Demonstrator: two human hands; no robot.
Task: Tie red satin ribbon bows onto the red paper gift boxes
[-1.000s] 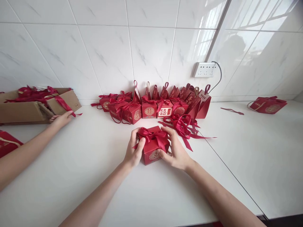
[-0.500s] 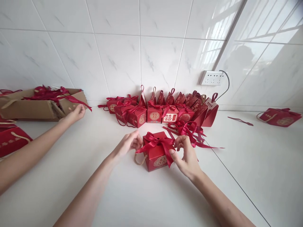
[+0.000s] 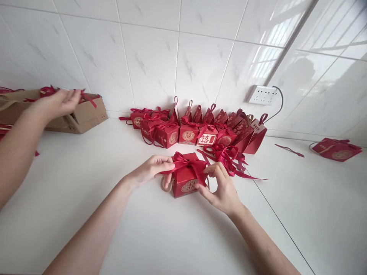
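A small red gift box (image 3: 185, 182) with a gold emblem stands on the white counter (image 3: 143, 229) in front of me. A red satin ribbon bow (image 3: 186, 163) is tied on its top. My left hand (image 3: 150, 170) pinches the bow's left end beside the box. My right hand (image 3: 220, 186) pinches the ribbon's right tail at the box's right side. A twine handle hangs at the box's lower left.
A row of several finished red boxes (image 3: 187, 131) and open red bags (image 3: 246, 133) lines the tiled wall. Loose red ribbons (image 3: 229, 158) lie beside them. Another person's hand (image 3: 57, 103) reaches into a cardboard box (image 3: 83, 114) of ribbons at left. A red bag (image 3: 335, 149) lies far right.
My hands went from cupping the box to pinching the bow's two ends and pulling them outward. The other person's hand rose from the counter up over the cardboard box.
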